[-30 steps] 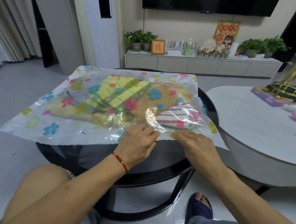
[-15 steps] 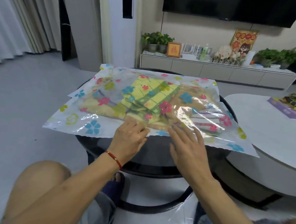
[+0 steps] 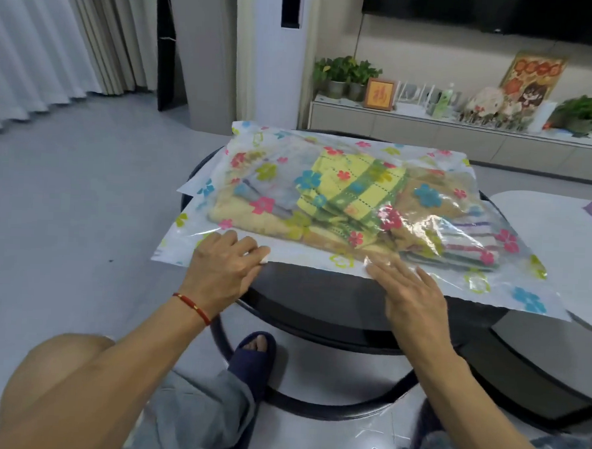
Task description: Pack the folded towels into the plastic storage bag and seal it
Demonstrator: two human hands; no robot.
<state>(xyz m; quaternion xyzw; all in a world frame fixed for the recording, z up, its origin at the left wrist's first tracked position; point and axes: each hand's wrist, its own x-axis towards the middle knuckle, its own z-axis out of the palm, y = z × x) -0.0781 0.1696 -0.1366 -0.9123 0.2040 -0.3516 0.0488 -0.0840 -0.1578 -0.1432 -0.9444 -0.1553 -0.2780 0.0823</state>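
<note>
Two tables (image 3: 318, 294), grey floor (image 3: 83, 196), curtains (image 3: 40, 39).

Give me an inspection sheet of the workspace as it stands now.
Surface: round black table; the bag overhangs its near edge.
Job's things: flower-printed plastic storage bag lies flat, holding folded towels: yellow-green checked towel, striped towel, tan towel. Whether the near edge is sealed cannot be told.
Clutter: nothing seen on the black table.
Grippers: left hand pinches the bag's near edge, fingers curled; right hand lies flat on that edge, fingers straight.
Cables: nothing seen.
Surroundings: white table on the right, TV cabinet with potted plants, curtains, grey floor.
</note>
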